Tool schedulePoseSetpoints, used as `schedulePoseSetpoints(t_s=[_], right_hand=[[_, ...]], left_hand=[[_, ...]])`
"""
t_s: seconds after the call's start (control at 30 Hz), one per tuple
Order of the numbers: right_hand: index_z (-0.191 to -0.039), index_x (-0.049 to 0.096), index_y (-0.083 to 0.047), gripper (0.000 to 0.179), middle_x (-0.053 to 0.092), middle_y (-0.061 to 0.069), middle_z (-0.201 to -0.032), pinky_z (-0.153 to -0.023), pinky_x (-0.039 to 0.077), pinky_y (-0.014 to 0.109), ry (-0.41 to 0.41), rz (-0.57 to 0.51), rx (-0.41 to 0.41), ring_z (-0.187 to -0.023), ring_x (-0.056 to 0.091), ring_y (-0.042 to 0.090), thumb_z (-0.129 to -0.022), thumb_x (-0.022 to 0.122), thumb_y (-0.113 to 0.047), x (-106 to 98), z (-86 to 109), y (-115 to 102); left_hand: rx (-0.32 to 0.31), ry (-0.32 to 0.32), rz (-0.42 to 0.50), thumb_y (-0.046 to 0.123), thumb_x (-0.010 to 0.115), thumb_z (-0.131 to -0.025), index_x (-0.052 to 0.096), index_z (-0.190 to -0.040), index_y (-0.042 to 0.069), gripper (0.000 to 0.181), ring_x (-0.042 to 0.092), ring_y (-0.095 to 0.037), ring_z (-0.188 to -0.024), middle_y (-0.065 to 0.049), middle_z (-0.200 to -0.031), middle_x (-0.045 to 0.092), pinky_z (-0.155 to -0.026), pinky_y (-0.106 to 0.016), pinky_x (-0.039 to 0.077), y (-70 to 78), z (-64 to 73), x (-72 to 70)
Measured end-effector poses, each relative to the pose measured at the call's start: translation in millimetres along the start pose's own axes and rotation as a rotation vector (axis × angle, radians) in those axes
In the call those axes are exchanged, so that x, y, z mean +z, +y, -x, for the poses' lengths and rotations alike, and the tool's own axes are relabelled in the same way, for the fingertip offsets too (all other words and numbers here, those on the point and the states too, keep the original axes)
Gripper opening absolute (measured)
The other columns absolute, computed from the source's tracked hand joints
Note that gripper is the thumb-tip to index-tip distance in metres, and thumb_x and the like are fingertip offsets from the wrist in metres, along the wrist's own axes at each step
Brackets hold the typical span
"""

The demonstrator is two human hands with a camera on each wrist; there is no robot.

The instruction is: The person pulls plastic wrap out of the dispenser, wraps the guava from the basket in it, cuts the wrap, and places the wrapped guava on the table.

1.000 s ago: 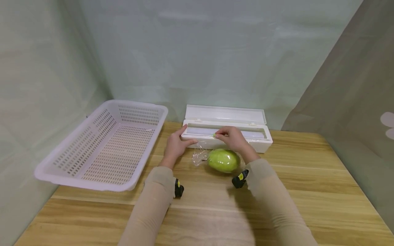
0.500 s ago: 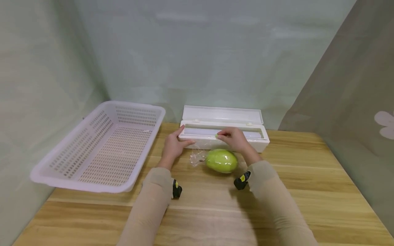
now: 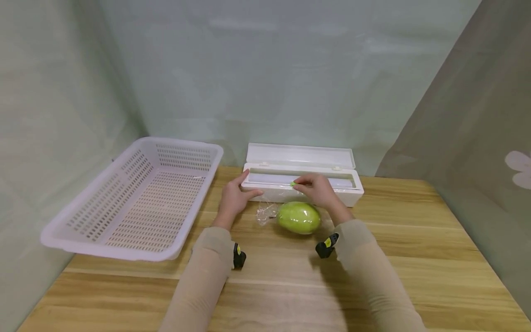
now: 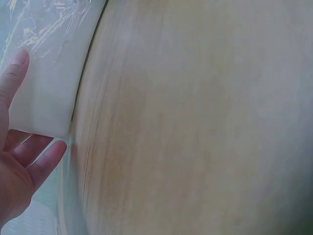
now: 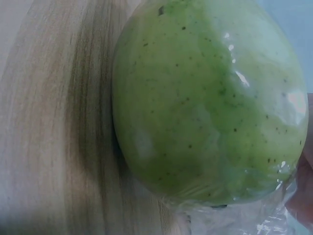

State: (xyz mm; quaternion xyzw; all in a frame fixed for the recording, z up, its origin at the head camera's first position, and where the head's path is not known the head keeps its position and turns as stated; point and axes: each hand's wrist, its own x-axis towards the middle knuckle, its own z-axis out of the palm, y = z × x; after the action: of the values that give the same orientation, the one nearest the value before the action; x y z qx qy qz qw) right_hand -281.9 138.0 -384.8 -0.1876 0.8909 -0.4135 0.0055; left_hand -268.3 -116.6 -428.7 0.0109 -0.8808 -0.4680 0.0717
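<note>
A white cling film box (image 3: 269, 193) stands at the back middle of the table, its lid raised and a pale roll inside. My left hand (image 3: 234, 198) holds its left end; in the left wrist view the thumb lies on the front face and the fingers (image 4: 46, 164) go round the end. With thumb and forefinger my right hand (image 3: 319, 190) pinches a small bright green slide cutter (image 3: 292, 183) on the box's front edge. In front of the box lies an oval, speckled green fruit (image 5: 195, 107) under shiny cling film (image 3: 265, 213); its kind is unclear.
To the left stands a large white slotted plastic basket (image 3: 166, 256). A wooden table (image 3: 415, 258) carries everything. Pale hanging sheets (image 3: 265, 83) close off the back and both sides. Black wrist cameras (image 3: 326, 246) sit near the fruit, below the hands.
The right hand has slid the green cutter slightly to the right along the box's edge. The left hand keeps its hold, and the fruit stays put. The head view has shifted a little.
</note>
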Motion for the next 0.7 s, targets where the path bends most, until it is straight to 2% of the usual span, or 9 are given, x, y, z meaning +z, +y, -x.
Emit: schedulePoseSetpoints(t_s=[0.23,0.7], right_hand=[[-0.105,0.069,-0.002,0.022,0.068,0.015,-0.106,-0.085,0.055,0.036,-0.015,-0.007,0.013,-0.099,0.065,0.027,-0.090,0.064,-0.017,-2.0,0.6,-1.4],[-0.105,0.068,0.001,0.021,0.068,0.017,-0.105,-0.092,0.052,0.042,-0.030,0.010,-0.032,-0.102,0.063,0.030,-0.091,0.063,-0.014,-6.2,2.2,2.5]], left_hand=[[0.007,0.006,-0.002,0.049,0.076,-0.069,0.038,-0.144,0.028,0.087,0.033,-0.028,-0.139,-0.006,-0.150,0.037,-0.113,-0.042,0.031,0.3,-0.1,-0.2],[-0.001,-0.001,-0.002,0.051,0.076,-0.068,0.038,-0.144,0.028,0.088,0.034,-0.027,-0.139,-0.006,-0.150,0.038,-0.114,-0.042,0.030,0.3,0.3,-0.3]])
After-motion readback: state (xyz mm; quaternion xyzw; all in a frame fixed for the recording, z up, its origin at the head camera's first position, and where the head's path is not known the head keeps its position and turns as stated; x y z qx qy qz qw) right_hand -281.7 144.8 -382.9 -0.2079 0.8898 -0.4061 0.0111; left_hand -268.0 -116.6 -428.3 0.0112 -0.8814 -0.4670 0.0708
